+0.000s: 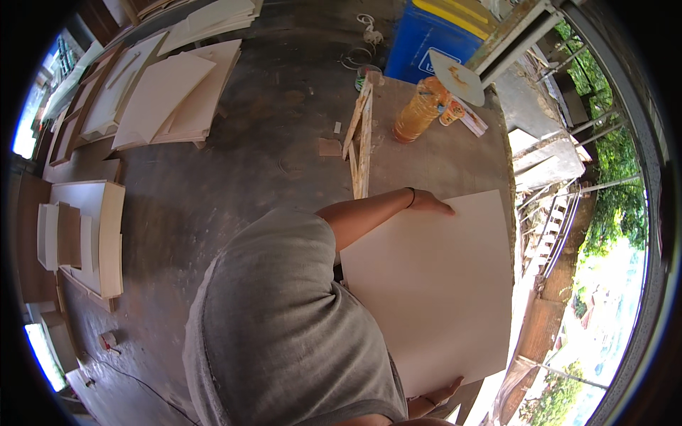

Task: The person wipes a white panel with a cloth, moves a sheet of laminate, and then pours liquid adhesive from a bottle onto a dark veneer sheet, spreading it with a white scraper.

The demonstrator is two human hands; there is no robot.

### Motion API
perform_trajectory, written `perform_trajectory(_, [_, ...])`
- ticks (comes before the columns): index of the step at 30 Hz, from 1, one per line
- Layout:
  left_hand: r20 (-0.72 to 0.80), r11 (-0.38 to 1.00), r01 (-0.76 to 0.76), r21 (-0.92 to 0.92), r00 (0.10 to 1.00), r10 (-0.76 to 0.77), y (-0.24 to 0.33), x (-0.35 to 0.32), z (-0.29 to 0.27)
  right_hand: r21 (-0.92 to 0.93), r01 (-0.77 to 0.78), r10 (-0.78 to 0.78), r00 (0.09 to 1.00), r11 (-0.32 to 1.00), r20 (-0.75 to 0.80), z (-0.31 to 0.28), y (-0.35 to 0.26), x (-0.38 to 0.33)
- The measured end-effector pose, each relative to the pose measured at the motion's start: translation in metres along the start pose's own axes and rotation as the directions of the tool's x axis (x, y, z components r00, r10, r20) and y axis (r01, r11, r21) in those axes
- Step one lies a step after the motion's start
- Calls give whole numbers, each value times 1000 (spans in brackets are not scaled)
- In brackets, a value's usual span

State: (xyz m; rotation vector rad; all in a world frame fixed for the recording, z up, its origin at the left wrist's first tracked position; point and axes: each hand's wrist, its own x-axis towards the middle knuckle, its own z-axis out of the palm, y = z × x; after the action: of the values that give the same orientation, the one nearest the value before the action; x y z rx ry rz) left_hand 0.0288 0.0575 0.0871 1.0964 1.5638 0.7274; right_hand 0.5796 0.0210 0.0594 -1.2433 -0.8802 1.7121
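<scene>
A large pale flat board [433,291] lies in front of my body over the brown work table [419,167]. My left hand [431,202], with a dark band at its wrist, holds the board's far-left edge, fingers stretched over the rim. At the opposite edge my right hand [444,392] grips the board, its fingers partly hidden. My grey shirt [284,319] covers much of the middle of the view and hides the board's near side.
On the table stand an amber plastic bottle [419,113] and a printed cup [452,113]. Behind it is a blue bin [433,42] with a yellow lid. Stacked boards [181,96] and a white cabinet piece [99,234] stand left. A cable [142,383] crosses the floor.
</scene>
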Motion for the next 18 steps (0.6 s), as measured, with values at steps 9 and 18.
perform_trajectory(9, [-149,996,-23,-81,989,11,-54,-95,-30,-215,219,-199,973,952,114,61,9,-7])
perform_trajectory(18, [-346,947,-58,-315,937,-58,-142,-251,-63,-65,39,-16,949,997,316,140,29,-43])
